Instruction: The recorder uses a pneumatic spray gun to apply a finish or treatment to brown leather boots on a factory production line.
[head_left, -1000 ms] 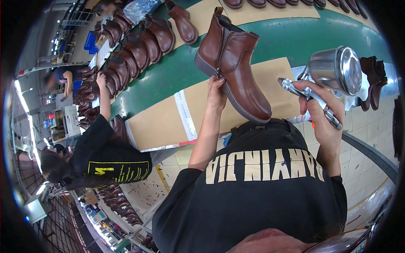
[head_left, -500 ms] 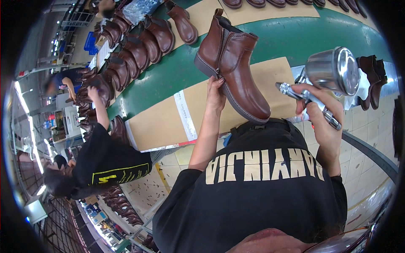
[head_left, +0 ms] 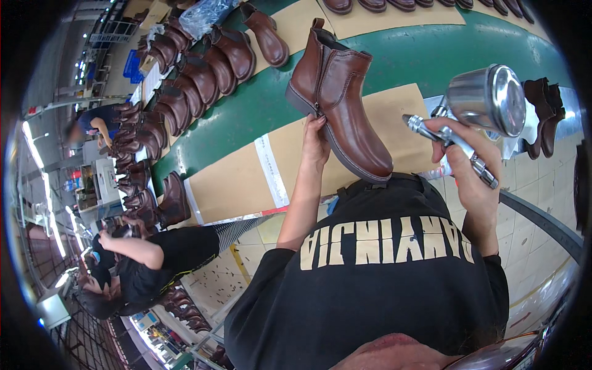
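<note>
A brown leather ankle boot [head_left: 353, 114] with a side zip hangs over the bench, its toe pointing down toward my waist. My left hand [head_left: 316, 145] is closed on the sole edge near the heel side, the thumb next to the zip's lower end. In my right hand [head_left: 473, 169] is a metal spray gun [head_left: 455, 137], fingers wrapped around its body. Its shiny silver cup [head_left: 478, 100] sits above the hand. The nozzle points left at the boot's front, with a gap between them.
Brown cardboard [head_left: 234, 179] covers part of the green bench [head_left: 394, 58]. Rows of brown boots [head_left: 200, 80] line the left and far side. A few darker boots [head_left: 542, 117] stand at the right. A co-worker [head_left: 148, 259] in black is close on the left, another person [head_left: 95, 120] farther back.
The boot in my left hand has turned slightly, its toe shifting a little left. At left, the co-worker has drawn back from the boots, both hands now near each other before their body.
</note>
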Tool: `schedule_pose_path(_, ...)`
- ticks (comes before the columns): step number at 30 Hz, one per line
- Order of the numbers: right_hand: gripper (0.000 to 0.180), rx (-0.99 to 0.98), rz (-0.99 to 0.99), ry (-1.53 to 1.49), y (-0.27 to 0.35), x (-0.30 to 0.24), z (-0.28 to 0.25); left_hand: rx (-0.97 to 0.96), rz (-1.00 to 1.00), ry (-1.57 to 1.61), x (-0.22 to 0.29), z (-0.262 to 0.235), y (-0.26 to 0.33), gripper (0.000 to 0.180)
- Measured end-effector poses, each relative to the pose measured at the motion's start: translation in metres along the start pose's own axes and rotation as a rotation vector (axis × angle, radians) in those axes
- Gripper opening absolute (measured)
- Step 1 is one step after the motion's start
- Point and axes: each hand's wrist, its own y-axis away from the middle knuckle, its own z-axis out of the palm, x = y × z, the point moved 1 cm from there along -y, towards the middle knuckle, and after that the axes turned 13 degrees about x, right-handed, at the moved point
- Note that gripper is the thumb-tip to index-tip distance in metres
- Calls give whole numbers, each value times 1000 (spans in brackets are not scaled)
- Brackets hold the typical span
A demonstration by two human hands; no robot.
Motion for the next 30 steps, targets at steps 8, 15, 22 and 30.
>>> schedule_pose_path(8,29,82,40,-36,0,8,3,12,-44,37,3,4,7,57)
schedule_pose_path(15,33,96,22,25,0,0,3,-13,-268,191,9,13,24,44)
schedule_pose_path(22,27,84,52,-42,-6,6,10,26,42,-126,11,37,52,35)
schedule_pose_path(30,27,78,65,-65,-1,11,8,-123,145,-115,20,47,52,36)
